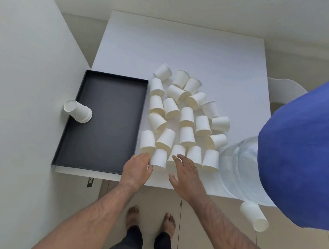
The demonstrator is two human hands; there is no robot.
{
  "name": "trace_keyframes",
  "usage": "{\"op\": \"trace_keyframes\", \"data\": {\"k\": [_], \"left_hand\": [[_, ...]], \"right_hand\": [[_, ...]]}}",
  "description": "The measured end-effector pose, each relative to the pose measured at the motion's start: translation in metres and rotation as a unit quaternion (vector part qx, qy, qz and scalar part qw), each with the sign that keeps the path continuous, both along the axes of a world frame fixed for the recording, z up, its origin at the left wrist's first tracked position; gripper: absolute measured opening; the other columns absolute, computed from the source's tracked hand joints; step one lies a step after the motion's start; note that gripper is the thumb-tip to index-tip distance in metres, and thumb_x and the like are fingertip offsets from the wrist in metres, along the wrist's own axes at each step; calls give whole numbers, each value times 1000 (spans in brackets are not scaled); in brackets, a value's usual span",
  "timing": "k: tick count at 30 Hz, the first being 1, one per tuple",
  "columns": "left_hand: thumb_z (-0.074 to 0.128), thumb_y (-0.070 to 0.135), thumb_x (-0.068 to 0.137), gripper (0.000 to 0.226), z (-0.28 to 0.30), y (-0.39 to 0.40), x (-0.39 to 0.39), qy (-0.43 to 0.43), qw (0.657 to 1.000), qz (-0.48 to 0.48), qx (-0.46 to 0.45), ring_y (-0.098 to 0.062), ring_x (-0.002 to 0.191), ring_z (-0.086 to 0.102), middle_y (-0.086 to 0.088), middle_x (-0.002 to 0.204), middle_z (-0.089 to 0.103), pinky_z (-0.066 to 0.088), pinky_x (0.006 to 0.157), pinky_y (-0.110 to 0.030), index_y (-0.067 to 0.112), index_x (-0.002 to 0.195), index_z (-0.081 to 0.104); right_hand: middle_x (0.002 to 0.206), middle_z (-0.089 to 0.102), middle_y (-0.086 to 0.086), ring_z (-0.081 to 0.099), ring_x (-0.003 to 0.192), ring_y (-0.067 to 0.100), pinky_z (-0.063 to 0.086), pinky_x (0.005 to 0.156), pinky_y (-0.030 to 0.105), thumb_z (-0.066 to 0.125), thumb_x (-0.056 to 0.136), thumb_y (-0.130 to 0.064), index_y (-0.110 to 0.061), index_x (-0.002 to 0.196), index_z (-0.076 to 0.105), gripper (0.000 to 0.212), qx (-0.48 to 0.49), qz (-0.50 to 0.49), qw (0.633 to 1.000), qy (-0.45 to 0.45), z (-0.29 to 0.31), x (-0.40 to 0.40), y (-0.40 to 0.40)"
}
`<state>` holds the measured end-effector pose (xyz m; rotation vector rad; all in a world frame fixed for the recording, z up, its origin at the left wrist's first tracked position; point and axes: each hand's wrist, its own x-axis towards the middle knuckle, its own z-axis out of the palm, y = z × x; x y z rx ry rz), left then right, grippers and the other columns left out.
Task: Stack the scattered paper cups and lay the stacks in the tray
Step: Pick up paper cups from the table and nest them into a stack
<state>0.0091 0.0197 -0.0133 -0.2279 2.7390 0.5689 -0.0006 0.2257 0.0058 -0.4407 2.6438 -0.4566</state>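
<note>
Fingers of left hand (137, 167) touch upturned cup (159, 157); right hand (186, 174) spread.

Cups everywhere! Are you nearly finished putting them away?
Not nearly. One short stack already lies on the black tray's left edge. The left hand touches an upside-down cup at the table's near edge, and the right hand hovers open beside it. Over twenty loose cups are still scattered on the white table, and one more cup sits off to the right.
</note>
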Motion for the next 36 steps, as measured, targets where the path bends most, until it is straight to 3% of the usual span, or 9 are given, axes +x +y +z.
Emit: {"op": "trace_keyframes", "data": {"k": [6,11,15,21,25,29,32,34,36], "left_hand": [[61,28,102,13,6,-12,7,13,997,56,48,-16,91,57,10,92,61,56,74,-37,20,93,58],[65,27,97,15,14,-22,16,-24,982,119,147,-10,98,65,14,100,65,59,79,-37,26,85,56],[67,29,91,12,21,-28,19,-49,962,177,201,-13,80,71,9,86,72,59,70,-35,25,83,58],[69,29,89,14,40,-16,13,-40,950,185,247,-20,79,76,4,89,71,64,75,-44,19,85,60],[68,28,91,13,47,-9,3,-21,949,177,259,-20,85,75,4,91,71,65,75,-39,20,85,60],[65,32,104,14,49,-12,-14,-21,924,160,347,-20,94,75,5,104,71,67,73,-29,21,96,62],[52,32,110,10,43,-23,-25,27,947,121,297,-10,107,62,12,119,60,57,86,-32,27,117,55],[52,15,107,26,34,-35,-35,54,975,45,210,-12,119,51,11,135,51,48,97,-31,23,133,51],[51,-7,97,52,28,-45,-48,49,988,-75,123,-23,130,45,3,148,49,50,102,-39,13,145,49]], "right_hand": [[166,30,-1,27,154,21,20,128,35,54,103,-30,-19,162,31,64,-36,1,999,-12,2,4,-1],[165,29,-5,25,154,16,21,126,34,60,102,-33,-23,163,29,70,-64,16,998,-22,3,2,-3],[164,32,-10,27,154,13,20,125,33,74,93,-40,-27,162,29,83,-82,48,995,-31,2,4,-5],[155,43,-15,38,144,10,27,116,30,84,83,-42,-28,156,36,88,-145,32,988,-30,1,5,-16],[153,45,-18,41,140,9,30,111,31,86,82,-43,-29,156,37,90,-171,-9,985,-4,4,4,-22],[148,53,-12,46,135,14,34,111,38,87,82,-43,-27,153,41,86,-181,-64,981,8,9,-5,-21],[157,46,-11,42,139,15,31,117,39,86,84,-46,-25,157,37,91,-185,-113,976,-7,10,-8,-16],[160,42,-13,40,142,15,30,121,41,85,84,-48,-25,158,35,93,-188,-126,974,-14,10,-8,-12],[162,40,-15,39,144,14,31,121,40,85,85,-49,-25,159,34,93,-189,-129,973,-16,10,-6,-9]]}}
